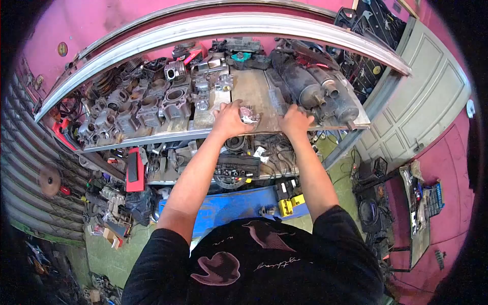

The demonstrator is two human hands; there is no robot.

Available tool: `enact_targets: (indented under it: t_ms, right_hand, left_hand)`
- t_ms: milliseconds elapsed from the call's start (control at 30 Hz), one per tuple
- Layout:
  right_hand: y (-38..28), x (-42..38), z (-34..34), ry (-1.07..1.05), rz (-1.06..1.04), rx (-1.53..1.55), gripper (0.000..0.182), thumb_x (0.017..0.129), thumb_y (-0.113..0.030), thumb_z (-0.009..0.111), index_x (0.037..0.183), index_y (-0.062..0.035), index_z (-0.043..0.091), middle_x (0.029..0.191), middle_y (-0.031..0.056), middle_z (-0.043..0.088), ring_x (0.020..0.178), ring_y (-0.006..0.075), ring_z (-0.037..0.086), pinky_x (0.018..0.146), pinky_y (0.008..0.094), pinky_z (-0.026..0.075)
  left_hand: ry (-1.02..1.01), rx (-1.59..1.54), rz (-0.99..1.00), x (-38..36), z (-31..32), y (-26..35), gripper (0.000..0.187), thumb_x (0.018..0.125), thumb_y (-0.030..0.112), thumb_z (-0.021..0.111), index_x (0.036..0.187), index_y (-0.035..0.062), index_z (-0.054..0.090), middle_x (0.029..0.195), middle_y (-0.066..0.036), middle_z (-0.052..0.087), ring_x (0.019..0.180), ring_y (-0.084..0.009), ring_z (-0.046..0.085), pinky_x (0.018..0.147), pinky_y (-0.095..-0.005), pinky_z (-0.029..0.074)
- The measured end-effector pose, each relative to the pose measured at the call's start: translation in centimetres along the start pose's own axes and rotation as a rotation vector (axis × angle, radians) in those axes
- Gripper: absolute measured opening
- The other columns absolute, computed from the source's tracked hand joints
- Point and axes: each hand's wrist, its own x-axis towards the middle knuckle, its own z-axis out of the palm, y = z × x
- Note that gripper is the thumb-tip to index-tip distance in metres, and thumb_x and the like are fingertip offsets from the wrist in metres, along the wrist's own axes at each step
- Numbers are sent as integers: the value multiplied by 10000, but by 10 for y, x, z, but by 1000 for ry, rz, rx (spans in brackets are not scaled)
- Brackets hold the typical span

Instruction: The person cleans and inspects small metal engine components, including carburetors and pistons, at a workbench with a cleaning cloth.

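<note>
My left hand [229, 120] is at the front of the shelf board [250, 87], its fingers curled round a small clear plastic packet [248, 115] with something reddish and silvery inside. To its right, my right hand [296, 122] is at the board's front edge with bent fingers. What those fingers hold, if anything, is hidden. A dark flat strip [276, 90], partly under clear plastic, lies just behind the right hand. Left of my left hand stands an engine cylinder block [176, 101], with small metal carburetor-like parts [202, 91] beside it.
Several more cylinder blocks [149, 111] fill the shelf's left side. Exhaust mufflers [305, 86] lie on the right. A metal frame bar [244, 23] arches above. Below are a lower shelf of parts [234, 165], a blue surface [229, 206] and a yellow object [291, 205]. A door [422, 96] stands right.
</note>
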Motion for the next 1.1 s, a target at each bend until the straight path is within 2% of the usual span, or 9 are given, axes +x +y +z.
enact_targets:
  t_ms: [67,200,367,533,833,933,967,1033,1100]
  right_hand:
    - [3,-15,-18,-89,9,136,689,845,-404,678,1314,61,479,1094,254,722,1170,428,624,982,576,307]
    - [7,-53,-23,75,-114,193,637,878,-360,666,1380,-8,493,1065,245,723,1132,427,622,970,575,311]
    - [-13,-121,-72,248,-405,164,518,888,-237,676,1400,-229,601,982,193,727,1044,377,614,914,542,331]
    - [-45,-113,-39,319,-532,62,526,861,-259,712,1380,-231,629,898,160,722,983,346,639,870,490,346]
    - [-51,-118,-69,55,-403,-92,530,821,-248,711,1345,-192,654,901,164,741,921,319,702,850,505,359]
    - [-45,-118,-51,369,-501,-146,520,841,-247,692,1351,-153,651,973,201,741,951,321,708,927,507,369]
    - [-54,-104,-52,359,-496,-146,520,841,-247,692,1351,-153,651,973,201,741,951,321,708,927,507,369]
    - [-72,-73,-58,-94,-312,-86,522,867,-242,674,1383,-173,631,1069,230,726,997,334,698,1006,506,364]
    - [-64,-52,-37,-91,-313,-7,519,880,-249,669,1392,-180,624,1082,228,725,998,345,697,1009,502,372]
  left_hand:
    - [42,-24,-38,1,9,-7,1017,595,484,869,1439,49,504,1303,-182,639,1262,-395,505,1068,-558,374]
    - [103,-109,-77,-11,27,-15,1110,574,498,902,1469,22,452,1270,-203,640,1233,-379,517,1057,-541,358]
    - [285,-161,-89,-15,55,-27,1149,547,520,931,1465,28,445,1177,-181,658,1194,-356,536,1001,-499,369]
    - [168,-159,-78,-15,50,-30,962,528,560,935,1240,-8,627,1105,-181,662,1141,-341,552,991,-490,366]
    - [185,-179,-87,-16,48,-25,989,517,552,936,1301,41,615,1117,-169,676,1134,-336,559,1009,-488,344]
    - [194,-182,-87,-15,45,-18,1012,520,553,935,1344,75,593,1133,-157,676,1143,-339,554,1015,-500,332]
    - [186,-169,-95,-15,45,-17,1020,522,552,935,1361,91,583,1140,-152,677,1146,-339,552,1016,-506,327]
    - [132,-186,-110,-12,45,-17,997,529,544,932,1355,110,582,1127,-144,684,1155,-337,546,1006,-502,326]
    - [136,-168,-134,-12,43,-14,963,537,534,929,1335,116,588,1111,-141,691,1166,-333,539,1005,-499,323]
